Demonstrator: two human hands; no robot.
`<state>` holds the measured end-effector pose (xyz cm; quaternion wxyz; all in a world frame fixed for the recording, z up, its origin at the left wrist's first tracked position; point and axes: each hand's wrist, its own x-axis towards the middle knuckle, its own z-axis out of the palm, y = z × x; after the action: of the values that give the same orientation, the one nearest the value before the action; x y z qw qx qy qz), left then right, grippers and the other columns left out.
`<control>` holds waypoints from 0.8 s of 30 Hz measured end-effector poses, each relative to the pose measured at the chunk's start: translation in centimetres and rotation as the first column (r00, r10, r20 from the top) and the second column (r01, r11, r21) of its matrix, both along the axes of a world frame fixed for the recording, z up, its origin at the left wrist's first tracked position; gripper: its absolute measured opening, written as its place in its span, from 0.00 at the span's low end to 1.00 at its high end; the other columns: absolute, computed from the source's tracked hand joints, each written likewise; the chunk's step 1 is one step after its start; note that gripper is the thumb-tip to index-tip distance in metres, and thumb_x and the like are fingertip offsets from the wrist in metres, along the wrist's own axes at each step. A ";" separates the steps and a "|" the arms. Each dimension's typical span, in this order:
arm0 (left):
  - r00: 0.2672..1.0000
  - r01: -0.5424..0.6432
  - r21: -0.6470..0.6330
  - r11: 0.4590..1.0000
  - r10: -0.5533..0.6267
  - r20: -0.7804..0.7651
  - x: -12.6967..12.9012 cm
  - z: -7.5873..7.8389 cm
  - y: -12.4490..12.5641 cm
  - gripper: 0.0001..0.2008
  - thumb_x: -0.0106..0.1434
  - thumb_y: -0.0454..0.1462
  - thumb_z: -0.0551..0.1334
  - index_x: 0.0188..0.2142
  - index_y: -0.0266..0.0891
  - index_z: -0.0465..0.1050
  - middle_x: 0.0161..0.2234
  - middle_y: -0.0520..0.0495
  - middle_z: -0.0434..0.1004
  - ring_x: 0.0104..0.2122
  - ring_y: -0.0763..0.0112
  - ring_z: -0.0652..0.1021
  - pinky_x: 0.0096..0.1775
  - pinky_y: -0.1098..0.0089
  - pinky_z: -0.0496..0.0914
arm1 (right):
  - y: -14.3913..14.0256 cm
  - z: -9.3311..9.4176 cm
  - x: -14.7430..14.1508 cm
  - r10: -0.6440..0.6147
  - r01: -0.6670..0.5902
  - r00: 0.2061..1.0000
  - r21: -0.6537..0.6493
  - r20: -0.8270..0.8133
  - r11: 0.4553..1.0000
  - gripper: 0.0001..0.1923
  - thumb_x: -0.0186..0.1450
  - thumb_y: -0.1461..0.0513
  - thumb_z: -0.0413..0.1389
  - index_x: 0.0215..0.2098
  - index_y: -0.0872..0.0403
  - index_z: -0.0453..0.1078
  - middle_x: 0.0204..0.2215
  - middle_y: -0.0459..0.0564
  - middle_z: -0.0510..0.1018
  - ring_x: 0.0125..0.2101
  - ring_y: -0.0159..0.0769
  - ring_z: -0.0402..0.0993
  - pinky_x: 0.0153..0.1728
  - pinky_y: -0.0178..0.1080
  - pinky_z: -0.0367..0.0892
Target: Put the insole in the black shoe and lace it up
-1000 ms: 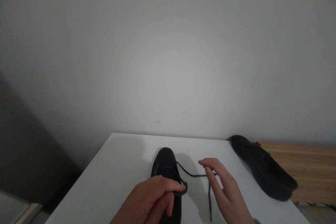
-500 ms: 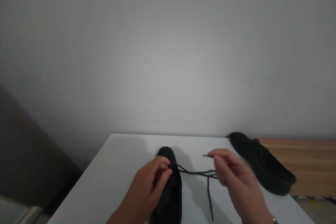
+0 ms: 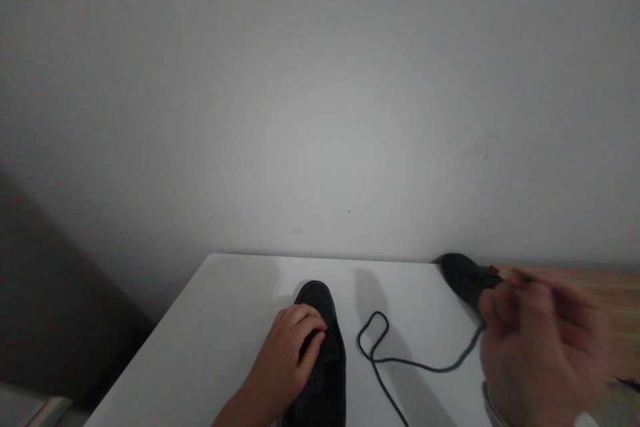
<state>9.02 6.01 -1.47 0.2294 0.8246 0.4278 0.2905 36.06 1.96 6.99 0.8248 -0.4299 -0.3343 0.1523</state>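
A black shoe (image 3: 325, 387) points away from me on the white table (image 3: 200, 347). My left hand (image 3: 293, 350) rests over its upper, with thumb and fingers curled together at the lacing area; the fingertips hide that spot. Off to the right, my right hand (image 3: 540, 340) is raised and smeared by motion, its fingers closed. A black shoelace (image 3: 420, 365) trails from under this hand across the table to a small loop, then runs down out of the picture's bottom edge. Which part of the lace the fingers grip is hidden.
A second black shoe (image 3: 463, 279) lies at the table's back right corner, partly covered by my right hand. Behind the table rises a grey-white wall (image 3: 320, 113). A wood-grain panel (image 3: 620, 307) stands beyond the right edge.
My right hand has swept right, drawing the lace along. The strands that ran from the shoe's side no longer show there. My left hand has lowered slightly onto the shoe.
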 end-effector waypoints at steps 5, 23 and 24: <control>0.999 0.007 0.009 1.000 -0.008 0.036 -0.1 -0.5 0.1 0.12 0.67 0.30 0.57 0.41 0.41 0.80 0.43 0.42 0.79 0.45 0.58 0.77 0.49 0.55 0.71 | 3.5 -7.4 -3.8 0.435 -0.466 0.884 -0.365 -0.168 0.806 0.20 0.58 0.48 0.67 0.41 0.51 0.74 0.21 0.38 0.66 0.16 0.23 0.49 0.15 0.28 0.45; 0.947 -0.131 -0.108 0.986 0.092 -0.309 2.7 2.2 2.4 0.10 0.64 0.32 0.64 0.37 0.45 0.84 0.38 0.47 0.83 0.43 0.56 0.78 0.46 0.55 0.66 | 4.4 -15.1 -7.5 0.602 -0.590 0.782 -0.499 -0.160 0.634 0.25 0.49 0.42 0.69 0.27 0.54 0.75 0.22 0.47 0.78 0.24 0.35 0.71 0.27 0.36 0.65; 0.944 -0.132 -0.105 0.986 0.093 -0.316 2.8 2.2 2.4 0.10 0.64 0.32 0.63 0.36 0.46 0.84 0.38 0.47 0.83 0.43 0.56 0.78 0.46 0.56 0.65 | 4.4 -15.4 -7.6 0.595 -0.574 0.791 -0.506 -0.139 0.644 0.25 0.50 0.42 0.69 0.27 0.54 0.75 0.23 0.48 0.78 0.25 0.36 0.72 0.29 0.37 0.66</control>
<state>11.78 8.44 0.70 0.1936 0.8182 0.5222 0.1429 28.47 6.39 -8.39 0.5751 -0.5091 -0.4166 0.4864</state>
